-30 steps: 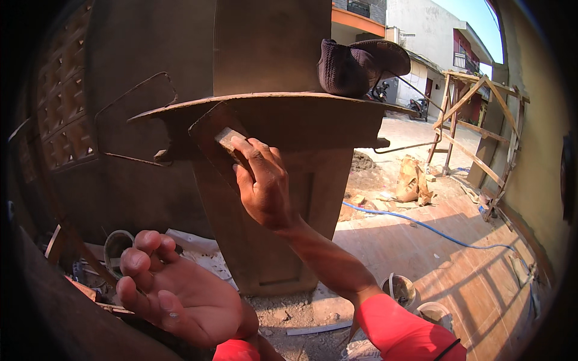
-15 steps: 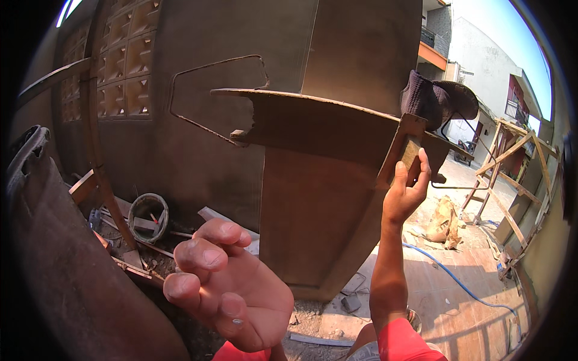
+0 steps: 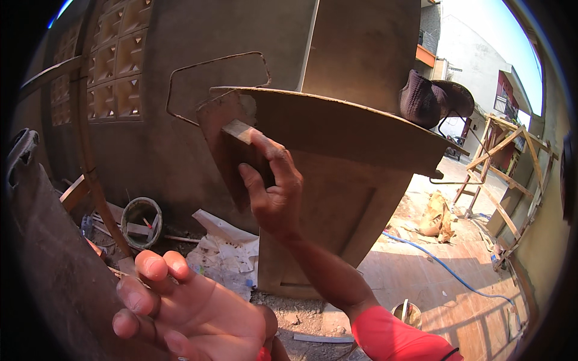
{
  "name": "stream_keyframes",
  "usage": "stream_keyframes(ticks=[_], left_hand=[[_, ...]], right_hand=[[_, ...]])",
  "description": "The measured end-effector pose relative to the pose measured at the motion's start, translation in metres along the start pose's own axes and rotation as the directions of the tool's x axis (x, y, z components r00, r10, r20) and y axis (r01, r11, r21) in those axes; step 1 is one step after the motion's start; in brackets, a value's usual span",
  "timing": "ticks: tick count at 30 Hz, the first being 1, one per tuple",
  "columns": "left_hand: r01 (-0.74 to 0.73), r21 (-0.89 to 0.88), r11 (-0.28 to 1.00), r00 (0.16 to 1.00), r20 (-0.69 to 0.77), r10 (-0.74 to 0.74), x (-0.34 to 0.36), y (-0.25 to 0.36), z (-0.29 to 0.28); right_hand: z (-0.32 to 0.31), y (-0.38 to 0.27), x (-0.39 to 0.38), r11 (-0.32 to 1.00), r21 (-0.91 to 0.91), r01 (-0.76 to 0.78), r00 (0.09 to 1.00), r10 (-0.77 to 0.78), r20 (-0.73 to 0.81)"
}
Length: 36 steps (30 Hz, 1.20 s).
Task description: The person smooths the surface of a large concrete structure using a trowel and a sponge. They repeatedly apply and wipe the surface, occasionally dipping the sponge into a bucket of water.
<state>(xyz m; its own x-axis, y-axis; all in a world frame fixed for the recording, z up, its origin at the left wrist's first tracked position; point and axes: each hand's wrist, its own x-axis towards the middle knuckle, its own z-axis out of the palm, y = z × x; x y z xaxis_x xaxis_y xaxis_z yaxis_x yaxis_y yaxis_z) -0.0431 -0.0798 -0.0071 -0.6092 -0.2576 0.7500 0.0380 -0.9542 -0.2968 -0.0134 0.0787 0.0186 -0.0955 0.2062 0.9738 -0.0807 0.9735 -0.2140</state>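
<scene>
My right hand (image 3: 272,183) grips the pale wooden handle of a flat, dirty trowel (image 3: 214,138), whose plate lies up against the left end of a dark plastered ledge (image 3: 337,120) that crowns a pillar (image 3: 319,240). My left hand (image 3: 189,304) is low at the left, palm up, fingers apart and loosely bent, holding nothing. A bent metal rod (image 3: 171,81) forms a loop behind the ledge's left end. A dark knitted item (image 3: 415,99), perhaps headwear, rests on the ledge's right end.
A bucket (image 3: 158,219), white sheets (image 3: 217,240) and scraps lie at the wall's foot. Wooden poles (image 3: 87,150) stand left. On the sunlit right are wooden scaffolding (image 3: 500,204), a torn paper sack (image 3: 435,216), a blue hose (image 3: 439,265) and a pail (image 3: 406,313).
Since half a second ago, my right hand has swept the trowel from the ledge's right part to its left end. My left hand has moved down and leftward in view, still open.
</scene>
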Motion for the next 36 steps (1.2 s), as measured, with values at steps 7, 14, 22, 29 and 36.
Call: stream_keyframes(ticks=[7, 14, 22, 29, 36], left_hand=[[0.041, -0.02, 0.999, 0.999, -0.002, -0.041, -0.01, -0.017, -0.003], [0.09, 0.061, 0.994, 0.996, 0.016, -0.091, -0.023, -0.03, 0.015], [0.074, 0.008, 0.997, 0.997, -0.029, -0.073, -0.014, -0.024, 0.004], [0.056, -0.143, 0.988, 0.994, -0.081, -0.068, -0.02, -0.029, 0.004], [0.136, -0.165, 0.977, 0.987, 0.103, -0.12, -0.027, -0.038, 0.009]], right_hand=[[-0.205, 0.0, 0.014, 0.962, -0.159, -0.224, 0.911, 0.148, -0.385], [-0.245, 0.0, -0.002, 0.497, -0.766, -0.408, 0.912, 0.253, -0.322], [-0.245, -0.006, -0.061, 0.936, 0.152, -0.319, 0.839, 0.353, -0.414], [-0.294, 0.017, -0.088, 0.787, 0.593, -0.169, 0.742, 0.498, -0.45], [-0.336, 0.028, -0.117, 0.371, 0.928, -0.043, 0.786, 0.586, -0.198]])
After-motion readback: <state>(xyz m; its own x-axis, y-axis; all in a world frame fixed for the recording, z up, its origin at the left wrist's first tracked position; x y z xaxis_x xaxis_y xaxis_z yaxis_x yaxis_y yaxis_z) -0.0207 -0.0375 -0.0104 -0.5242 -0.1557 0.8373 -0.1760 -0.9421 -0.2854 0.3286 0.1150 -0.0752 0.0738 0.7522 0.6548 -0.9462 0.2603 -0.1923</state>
